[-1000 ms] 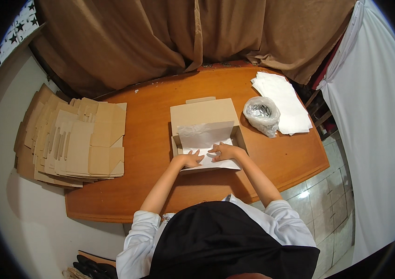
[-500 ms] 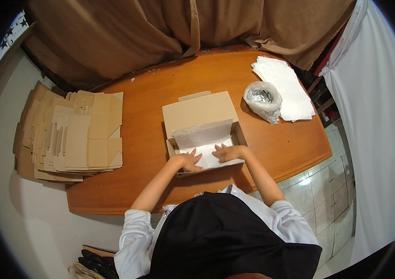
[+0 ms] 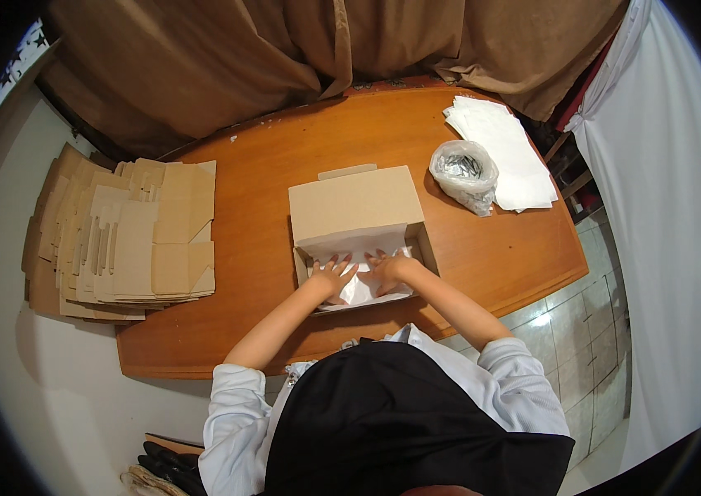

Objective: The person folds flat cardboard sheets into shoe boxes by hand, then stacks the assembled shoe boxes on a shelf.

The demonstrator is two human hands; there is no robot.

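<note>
An open brown cardboard box [image 3: 356, 200] stands on the wooden table in front of me, its lid raised on the far side. White paper [image 3: 356, 289] lines its inside, with the paper's far part rising against the back wall. My left hand [image 3: 335, 279] lies on the paper in the left half of the box, fingers spread. Beside it, my right hand [image 3: 387, 271] presses on the paper with its fingers apart too. Neither hand grips anything.
Flattened cardboard boxes [image 3: 131, 240] are piled at the table's left. At the right stand a clear plastic bag [image 3: 464, 176] of small silvery pieces and a stack of white paper sheets [image 3: 511, 157]. Brown curtains [image 3: 268, 58] hang along the far table edge.
Both hands have moved farther into the box. The paper's standing far part has sunk lower and back against the wall, and its near right edge now lies inside.
</note>
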